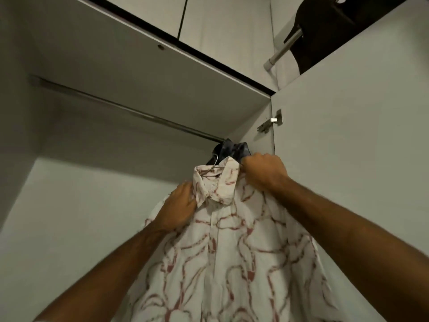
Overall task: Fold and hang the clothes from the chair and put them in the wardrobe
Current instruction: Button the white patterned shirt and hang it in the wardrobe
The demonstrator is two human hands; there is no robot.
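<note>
A white shirt with a red line pattern (232, 247) hangs on a thin wire hanger (214, 162) inside the open wardrobe, below the right end of the metal rail (120, 108). My left hand (178, 205) grips the shirt at its left shoulder, just under the collar. My right hand (262, 173) is curled round the right side of the collar and shoulder. Right behind the shirt, a dark blue garment (234, 149) hangs at the rail's right end, mostly hidden.
The wardrobe's white top panel (139, 59) runs above the rail. Its open door (348, 140) stands on the right with a metal hinge (270, 123). Over the door, a second rod (284, 48) carries a dark garment (322, 26).
</note>
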